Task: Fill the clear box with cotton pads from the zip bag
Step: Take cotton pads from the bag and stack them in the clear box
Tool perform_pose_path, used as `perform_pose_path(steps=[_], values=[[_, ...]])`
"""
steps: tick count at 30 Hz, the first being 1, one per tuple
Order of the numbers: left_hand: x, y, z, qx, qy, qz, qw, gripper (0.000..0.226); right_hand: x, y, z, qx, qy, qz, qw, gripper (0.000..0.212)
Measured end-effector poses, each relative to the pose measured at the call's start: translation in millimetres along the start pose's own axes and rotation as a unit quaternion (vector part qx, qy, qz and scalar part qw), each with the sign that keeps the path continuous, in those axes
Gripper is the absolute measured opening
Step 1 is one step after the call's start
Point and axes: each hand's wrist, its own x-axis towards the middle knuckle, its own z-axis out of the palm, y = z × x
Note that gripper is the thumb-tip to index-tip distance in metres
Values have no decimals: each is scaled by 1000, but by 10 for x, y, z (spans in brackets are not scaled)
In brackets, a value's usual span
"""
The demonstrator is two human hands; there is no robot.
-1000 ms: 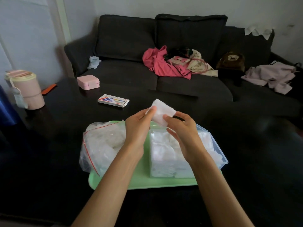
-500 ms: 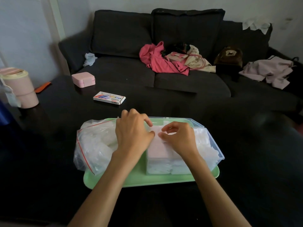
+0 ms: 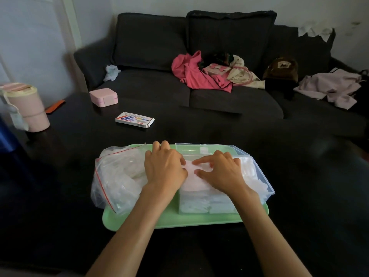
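Low in the middle, the left hand (image 3: pixel 163 168) and right hand (image 3: pixel 219 171) press flat on cotton pads (image 3: pixel 194 179) in the clear box (image 3: pixel 259 176), fingers open.

dim indoor view, soft daylight, wide-angle distortion.

light enters from the upper left, where the wall (image 3: pixel 34 47) reads pale blue-grey; the dark table (image 3: pixel 79 176) swallows detail and shows only faint sheen. no hard shadows. the green tray (image 3: pixel 179 220) and both forearms are the brightest areas. edges bow outward and soften, and the pink cup (image 3: pixel 30 108) at the left margin is smeared.
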Motion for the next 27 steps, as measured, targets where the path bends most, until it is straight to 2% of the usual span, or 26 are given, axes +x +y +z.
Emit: perform_pose_path(steps=[5,7,9,10,12,13,16,17,20,22,27], values=[[0,-62,10,-30,-14,30,999,25,-56,-36,-26,-10,5,-17,1000,23],[-32,-121,-29,-88,-2,28,996,25,-75,-98,-82,48,39,-31,998,18],[-71,-235,-124,-158,52,3,986,18,-107,-147,-154,96,60,-43,993,11],[-102,-343,-203,-174,93,-13,980,12,-142,-192,-172,92,46,-53,993,10],[-187,-600,-354,-156,156,-37,975,6,-234,-249,-180,60,7,-65,996,11],[-256,-767,-420,-130,161,-43,977,10,-267,-313,-182,54,16,-64,996,11],[-495,-1177,-497,-46,92,-36,994,19,-297,-581,-167,72,137,-82,985,11],[-573,-1279,-485,-23,69,-40,996,18,-302,-706,-125,66,141,-96,983,12],[-733,-1495,-414,1,53,-75,996,21,-344,-999,120,45,62,-144,987,17],[-791,-1610,-365,-23,46,-111,992,29,-372,-1107,259,36,24,-165,985,17],[-787,-1768,-230,-150,-24,-163,975,42,-322,-1243,371,66,51,-193,978,12]])
